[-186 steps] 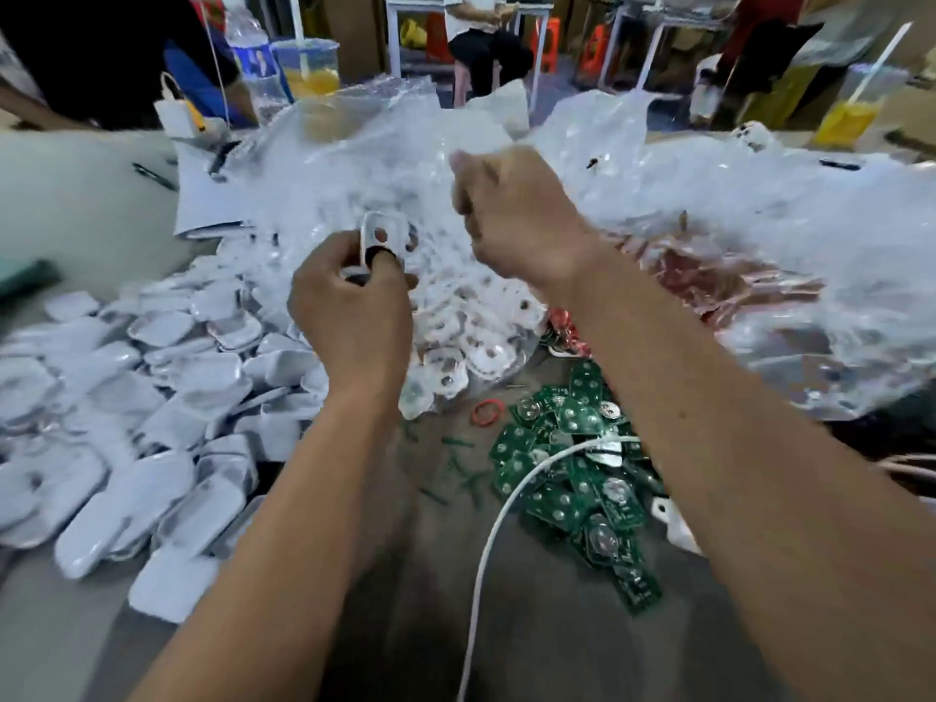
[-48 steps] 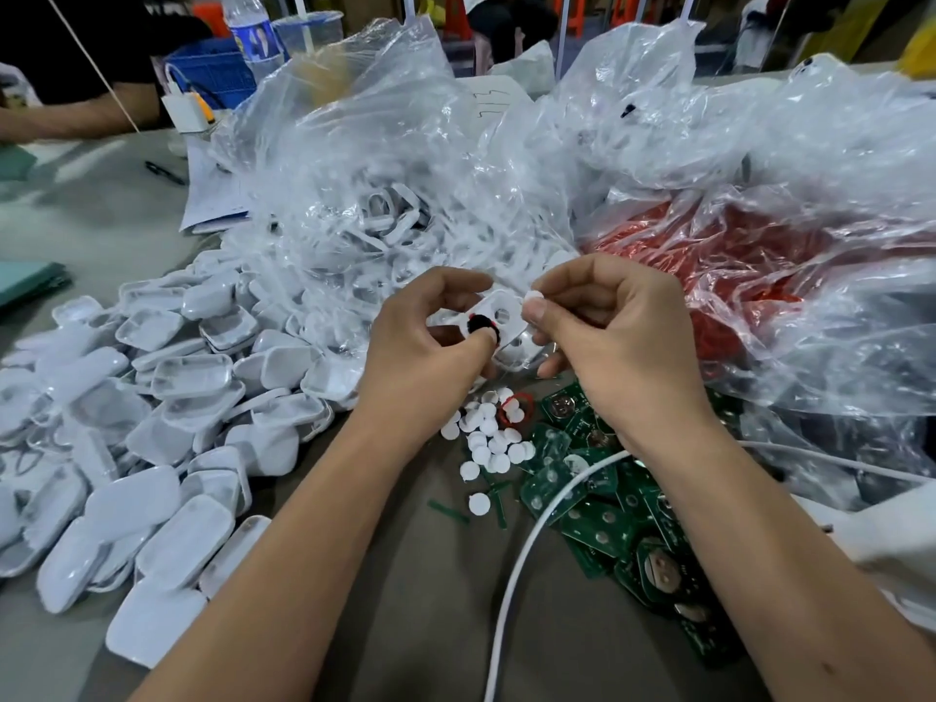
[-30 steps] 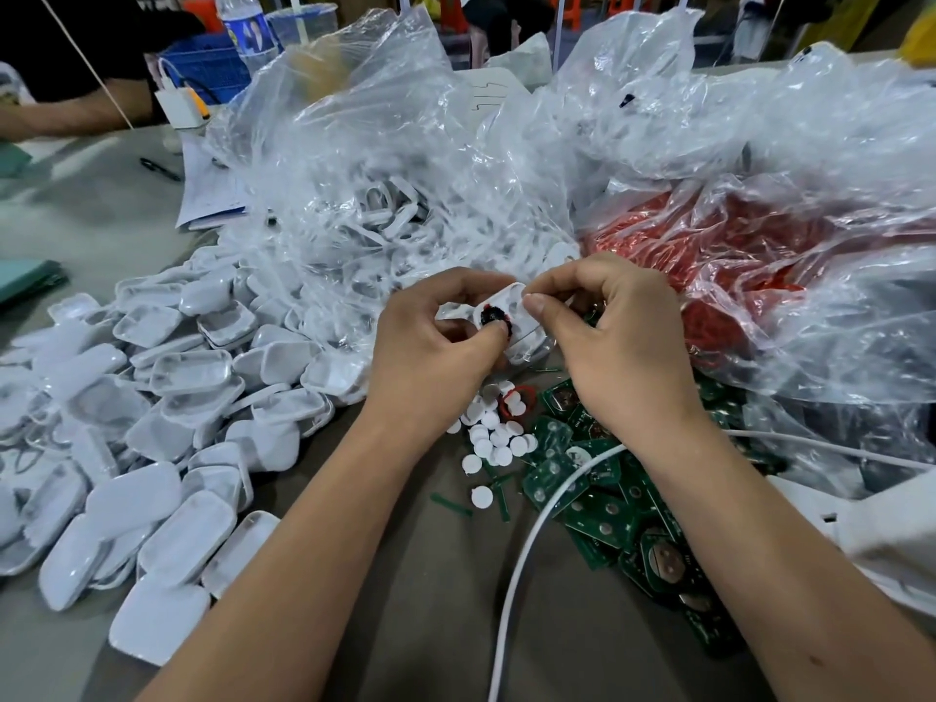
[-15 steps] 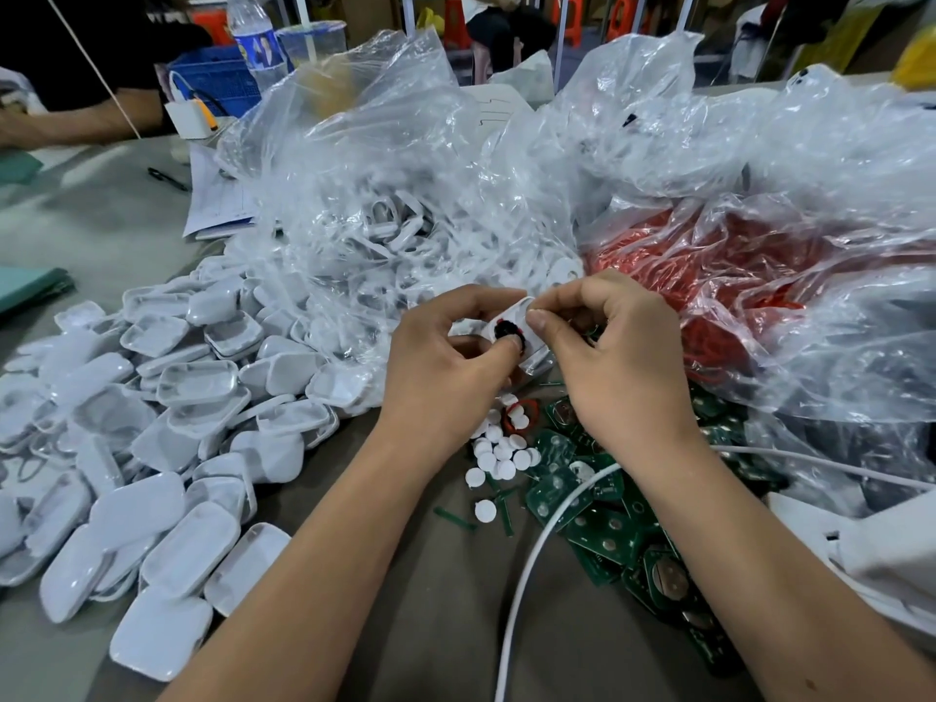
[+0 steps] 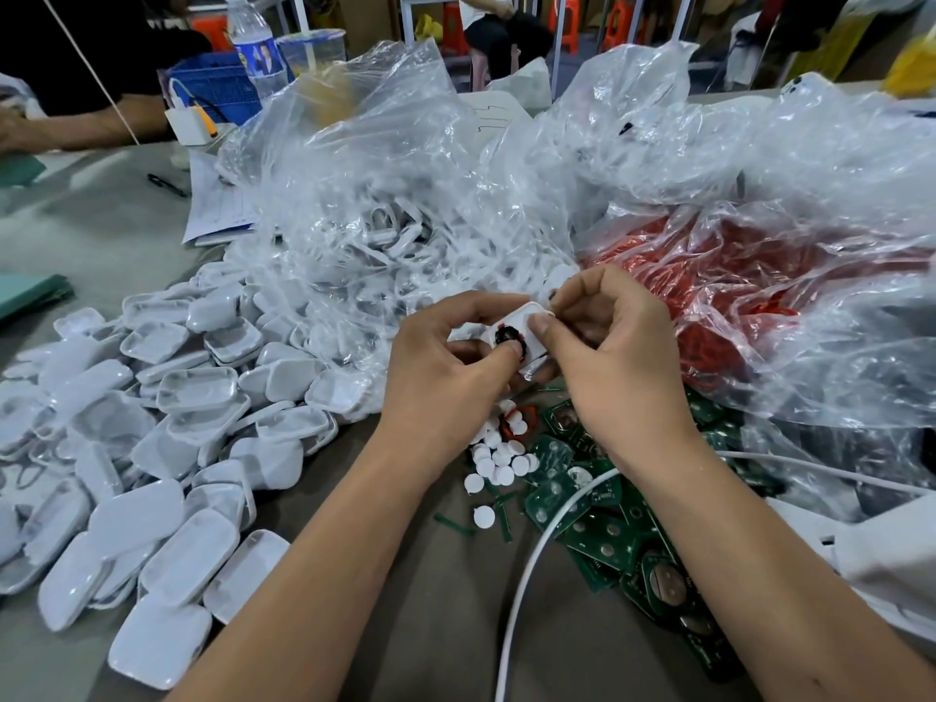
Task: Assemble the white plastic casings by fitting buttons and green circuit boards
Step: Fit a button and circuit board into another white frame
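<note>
My left hand (image 5: pixel 440 372) and my right hand (image 5: pixel 613 357) both grip one white plastic casing (image 5: pixel 524 319) at mid-table. A dark round button (image 5: pixel 508 337) sits in the casing under my left thumb. My right thumb presses the casing's right side. Below the hands lie several small white round buttons (image 5: pixel 499 461) and a pile of green circuit boards (image 5: pixel 602 524). A heap of white casing halves (image 5: pixel 177 448) covers the left of the table.
Large clear plastic bags (image 5: pixel 405 205) holding white parts rise behind the hands, and one bag (image 5: pixel 734 296) holds red parts. A white cable (image 5: pixel 527 575) crosses the boards. Papers, a pen, a water bottle and a blue basket stand far left. Another person's arm rests there.
Both hands stay on the casing with the dark button in it. My right thumb has shifted slightly along its right side. Earlier my right hand brought a small white button to it.
</note>
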`<state>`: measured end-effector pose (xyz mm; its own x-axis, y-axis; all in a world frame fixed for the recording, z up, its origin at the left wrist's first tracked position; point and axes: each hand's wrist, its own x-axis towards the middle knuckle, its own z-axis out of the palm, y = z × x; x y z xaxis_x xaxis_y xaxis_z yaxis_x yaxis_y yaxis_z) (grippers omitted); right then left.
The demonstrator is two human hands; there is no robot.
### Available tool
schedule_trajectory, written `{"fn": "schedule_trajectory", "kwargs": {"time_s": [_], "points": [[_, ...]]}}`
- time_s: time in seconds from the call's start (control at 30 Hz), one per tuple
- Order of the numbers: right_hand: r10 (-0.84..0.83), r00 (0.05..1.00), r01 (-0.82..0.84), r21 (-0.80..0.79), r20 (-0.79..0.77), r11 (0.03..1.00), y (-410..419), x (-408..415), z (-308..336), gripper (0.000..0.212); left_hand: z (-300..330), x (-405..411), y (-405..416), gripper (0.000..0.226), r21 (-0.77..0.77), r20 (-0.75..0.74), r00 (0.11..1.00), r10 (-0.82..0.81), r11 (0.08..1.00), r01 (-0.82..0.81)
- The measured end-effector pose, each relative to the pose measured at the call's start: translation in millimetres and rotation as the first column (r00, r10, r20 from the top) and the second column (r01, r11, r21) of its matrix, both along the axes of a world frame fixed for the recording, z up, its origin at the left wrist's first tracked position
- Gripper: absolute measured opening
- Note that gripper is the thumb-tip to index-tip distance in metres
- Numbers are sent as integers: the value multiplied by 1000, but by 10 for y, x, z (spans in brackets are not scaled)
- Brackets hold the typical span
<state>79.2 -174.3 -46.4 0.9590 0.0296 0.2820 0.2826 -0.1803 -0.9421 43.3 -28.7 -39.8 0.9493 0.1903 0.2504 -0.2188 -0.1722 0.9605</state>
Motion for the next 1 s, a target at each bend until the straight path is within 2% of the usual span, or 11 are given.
{"fn": "schedule_trajectory", "kwargs": {"time_s": [0.13,0.33,0.5,0.6,0.7,0.77,1.0], "points": [[100,989,-89,103,-106,991,0,21,5,17,-13,8,26,35,-41,-9,1000,-24,999,24],[179,969,-147,183,-170,972,-19,-18,56,8,-13,9,54,36,-63,6,999,-54,997,55],[100,986,-88,93,-133,992,-43,0,78,12,-44,17,44,33,-65,10,997,-75,995,75],[61,993,-56,56,-99,997,-85,15,107,14,-37,7,10,22,-189,-24,991,-131,974,124],[82,991,-69,123,-104,990,-116,4,159,12,24,-3,-17,21,-470,-62,970,-234,864,178],[103,991,-88,163,-88,983,-130,-6,198,13,59,-3,-20,24,-598,-78,956,-284,780,183],[216,973,-191,245,-82,950,-202,-13,258,16,79,-25,52,24,-743,-97,844,-528,603,292]]}}
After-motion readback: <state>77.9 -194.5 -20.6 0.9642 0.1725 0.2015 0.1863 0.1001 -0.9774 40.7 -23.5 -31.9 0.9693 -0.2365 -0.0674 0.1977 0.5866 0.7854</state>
